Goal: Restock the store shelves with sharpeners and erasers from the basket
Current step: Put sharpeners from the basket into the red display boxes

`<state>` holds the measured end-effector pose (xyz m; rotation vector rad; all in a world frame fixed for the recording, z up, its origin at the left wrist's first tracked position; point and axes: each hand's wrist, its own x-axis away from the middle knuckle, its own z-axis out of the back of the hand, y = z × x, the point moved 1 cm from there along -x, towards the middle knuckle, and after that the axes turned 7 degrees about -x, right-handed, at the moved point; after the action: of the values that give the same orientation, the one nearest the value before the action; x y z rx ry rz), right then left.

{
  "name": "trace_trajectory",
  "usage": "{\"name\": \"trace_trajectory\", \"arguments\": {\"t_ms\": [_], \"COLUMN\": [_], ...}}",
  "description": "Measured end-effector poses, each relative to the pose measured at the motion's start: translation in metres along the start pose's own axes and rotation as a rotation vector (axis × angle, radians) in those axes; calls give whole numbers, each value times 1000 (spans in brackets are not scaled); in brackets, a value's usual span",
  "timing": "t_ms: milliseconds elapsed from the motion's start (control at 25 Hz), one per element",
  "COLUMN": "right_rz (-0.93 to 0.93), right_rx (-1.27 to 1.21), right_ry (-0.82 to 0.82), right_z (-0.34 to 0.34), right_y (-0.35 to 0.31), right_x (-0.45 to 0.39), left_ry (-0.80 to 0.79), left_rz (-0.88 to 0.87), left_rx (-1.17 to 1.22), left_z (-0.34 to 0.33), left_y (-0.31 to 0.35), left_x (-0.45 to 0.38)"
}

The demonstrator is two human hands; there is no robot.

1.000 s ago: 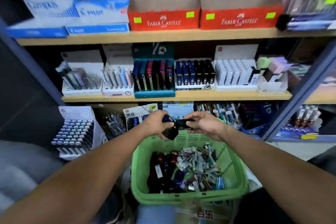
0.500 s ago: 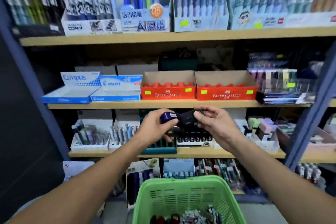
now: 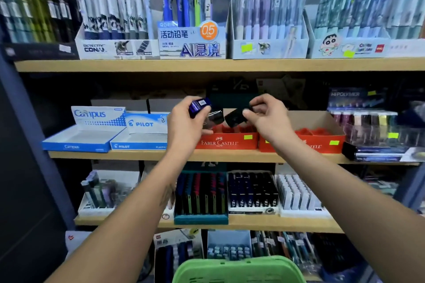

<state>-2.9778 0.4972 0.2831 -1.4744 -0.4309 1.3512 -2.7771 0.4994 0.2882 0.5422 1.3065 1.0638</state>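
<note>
My left hand (image 3: 186, 122) grips a blue sharpener (image 3: 199, 106) and a dark one (image 3: 215, 117) below it, held in front of the middle shelf. My right hand (image 3: 266, 117) pinches a black sharpener (image 3: 235, 116) between thumb and fingers, just right of the left hand. Both hands hover above the left red Faber-Castell box (image 3: 227, 140). A second red Faber-Castell box (image 3: 322, 138) stands to its right. Only the rim of the green basket (image 3: 236, 269) shows at the bottom edge.
Blue Campus (image 3: 85, 131) and Pilot (image 3: 140, 133) boxes sit left of the red boxes. Pen displays (image 3: 193, 37) fill the top shelf. Eraser and lead trays (image 3: 253, 193) line the shelf below. A dark upright post (image 3: 30, 140) borders the left side.
Both hands rose from over the basket to the middle shelf, carrying the sharpeners. The hands drew slightly apart. The view tilted up, so the basket dropped nearly out of sight.
</note>
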Motion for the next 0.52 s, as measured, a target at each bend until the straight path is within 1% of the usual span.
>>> {"name": "trace_trajectory", "arguments": {"t_ms": [80, 200, 320, 400, 520], "right_rz": [55, 66, 113, 127, 143], "right_rx": [126, 229, 338, 364, 402], "right_ry": [-2, -63, -102, -118, -193], "right_z": [-11, -25, -41, -51, -68], "right_y": [3, 6, 3, 1, 1], "right_x": [-20, -39, -54, -60, -59], "left_ry": [20, 41, 53, 64, 59], "left_rz": [15, 46, 38, 29, 31], "left_rx": [38, 98, 61, 25, -46], "left_z": [2, 3, 4, 5, 5], "left_y": [-8, -19, -28, -32, -39], "left_x": [-16, -36, -49, -53, -51]}}
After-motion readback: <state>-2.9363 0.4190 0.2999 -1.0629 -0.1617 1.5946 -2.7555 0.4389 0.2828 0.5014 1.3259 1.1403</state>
